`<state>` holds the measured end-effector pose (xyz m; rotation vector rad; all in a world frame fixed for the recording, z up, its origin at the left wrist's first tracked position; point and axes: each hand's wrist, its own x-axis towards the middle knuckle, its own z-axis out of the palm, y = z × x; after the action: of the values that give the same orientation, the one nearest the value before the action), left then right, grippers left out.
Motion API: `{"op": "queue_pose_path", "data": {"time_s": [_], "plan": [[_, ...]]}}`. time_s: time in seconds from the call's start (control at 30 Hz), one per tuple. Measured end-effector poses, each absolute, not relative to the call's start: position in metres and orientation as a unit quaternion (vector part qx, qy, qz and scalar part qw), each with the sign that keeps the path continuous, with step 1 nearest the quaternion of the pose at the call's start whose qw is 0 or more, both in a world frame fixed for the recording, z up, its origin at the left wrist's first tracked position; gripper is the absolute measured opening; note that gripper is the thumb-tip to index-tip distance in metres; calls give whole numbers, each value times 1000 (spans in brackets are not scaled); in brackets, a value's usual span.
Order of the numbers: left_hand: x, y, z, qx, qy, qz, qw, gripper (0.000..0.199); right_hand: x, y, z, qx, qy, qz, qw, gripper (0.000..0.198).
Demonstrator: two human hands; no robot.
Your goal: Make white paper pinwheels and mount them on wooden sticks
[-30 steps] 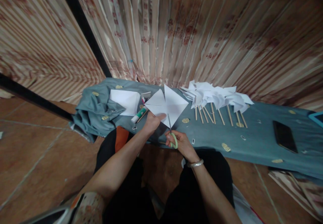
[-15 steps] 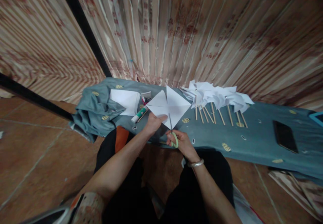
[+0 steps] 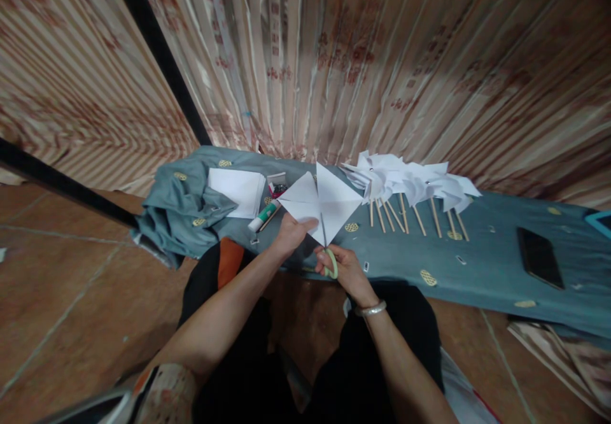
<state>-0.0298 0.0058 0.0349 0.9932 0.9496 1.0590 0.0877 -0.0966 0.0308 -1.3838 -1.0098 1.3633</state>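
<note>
A square sheet of white paper (image 3: 340, 198), turned cornerwise, carries slits running in from its corners. My left hand (image 3: 292, 233) pinches its lower left edge, thumb on top. In my right hand (image 3: 341, 265) is a pair of scissors (image 3: 333, 263) with light green handles, its blades lying along the paper from the near corner towards the middle. Just left of the paper are a green and white glue stick (image 3: 263, 216) and a small open box (image 3: 277, 185) whose contents are too small to make out.
Several white paper pinwheels (image 3: 410, 179) on wooden sticks lie to the right. Farther right rests a dark phone (image 3: 539, 257). A stack of white paper (image 3: 235, 190) lies left on the green cloth (image 3: 487, 265). Behind hangs a striped curtain (image 3: 334, 61), with a dark pole (image 3: 160, 48) at left.
The paper and both hands have shifted very slightly to the right. The scissors stay at the near corner, and the grips look the same.
</note>
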Motion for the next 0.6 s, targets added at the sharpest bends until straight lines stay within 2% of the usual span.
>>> {"op": "queue_pose_path", "data": {"time_s": [0.6], "plan": [[-29, 2, 36, 444, 426, 442, 653, 13, 91, -96, 21, -584, -429, 518, 454, 41]]}}
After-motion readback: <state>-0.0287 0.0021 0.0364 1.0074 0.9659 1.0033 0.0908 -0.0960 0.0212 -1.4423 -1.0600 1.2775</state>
